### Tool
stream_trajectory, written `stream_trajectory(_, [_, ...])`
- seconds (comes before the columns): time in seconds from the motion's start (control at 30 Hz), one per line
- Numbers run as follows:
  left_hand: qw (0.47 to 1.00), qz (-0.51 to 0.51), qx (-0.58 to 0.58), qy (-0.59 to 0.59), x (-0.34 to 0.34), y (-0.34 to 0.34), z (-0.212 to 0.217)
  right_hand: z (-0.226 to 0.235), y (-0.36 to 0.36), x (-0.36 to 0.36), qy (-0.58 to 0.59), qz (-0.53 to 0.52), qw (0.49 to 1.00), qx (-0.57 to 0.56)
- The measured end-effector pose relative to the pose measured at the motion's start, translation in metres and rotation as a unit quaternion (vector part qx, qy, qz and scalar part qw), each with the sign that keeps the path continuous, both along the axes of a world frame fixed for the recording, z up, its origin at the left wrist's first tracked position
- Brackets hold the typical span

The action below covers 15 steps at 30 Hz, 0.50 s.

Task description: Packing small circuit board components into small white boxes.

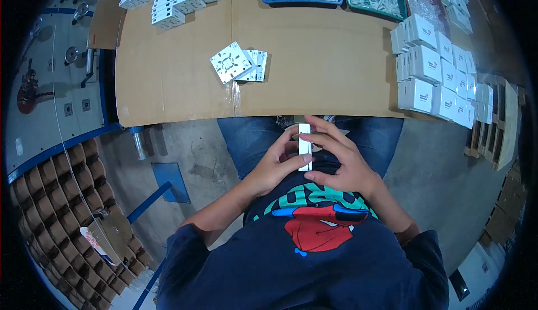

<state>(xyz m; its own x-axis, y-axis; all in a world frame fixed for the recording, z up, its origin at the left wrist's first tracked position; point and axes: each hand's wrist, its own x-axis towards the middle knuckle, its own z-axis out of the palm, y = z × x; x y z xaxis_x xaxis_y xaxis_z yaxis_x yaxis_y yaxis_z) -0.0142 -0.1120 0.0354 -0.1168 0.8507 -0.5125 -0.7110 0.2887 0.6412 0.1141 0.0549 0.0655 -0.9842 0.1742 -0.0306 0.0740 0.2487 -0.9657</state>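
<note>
Item: slim white plastic part, which I log as grasped in the grip of both left hand and right hand, above my lap, just off the cardboard-covered tabletop's near edge; assembly in hand, next needing firm, aligned pressing.

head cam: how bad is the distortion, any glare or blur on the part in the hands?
Head view: strong fisheye, the cardboard-covered table edge bows and the corners go black. Light is even and bluish, shadows soft. The white part held by the left hand and right hand is bright, nearly washed out, its surface detail lost; no obvious motion blur. The rim is dim and softer.
</note>
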Motion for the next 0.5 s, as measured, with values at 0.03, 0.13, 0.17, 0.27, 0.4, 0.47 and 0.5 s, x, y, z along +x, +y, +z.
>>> stream_trajectory(0.03, [1.0,0.01,-0.012,0.022,0.002,0.0,0.001,-0.002,0.0,0.002,-0.012,0.001,1.0,-0.003])
stream_trajectory(0.13, [0.997,0.023,-0.01,0.074,0.003,0.002,-0.001,0.001,-0.004,0.003,-0.087,-0.04,0.982,-0.163])
stream_trajectory(0.17, [0.994,0.029,0.001,0.104,0.002,0.002,-0.001,0.003,-0.005,0.003,-0.146,-0.078,0.934,-0.316])
stream_trajectory(0.27, [0.995,0.019,0.0,0.102,0.006,0.001,0.001,-0.025,-0.003,0.012,-0.128,0.002,0.906,-0.404])
stream_trajectory(0.4, [0.996,0.007,-0.015,0.091,0.011,-0.004,-0.009,-0.035,-0.003,0.015,-0.145,0.011,0.884,-0.444])
stream_trajectory(0.47, [0.997,-0.003,-0.001,0.083,0.014,-0.006,-0.014,-0.03,-0.003,0.014,-0.17,0.038,0.882,-0.438])
stream_trajectory(0.5, [0.996,-0.003,0.0,0.084,0.015,-0.006,-0.014,-0.026,-0.003,0.013,-0.168,0.038,0.882,-0.438])
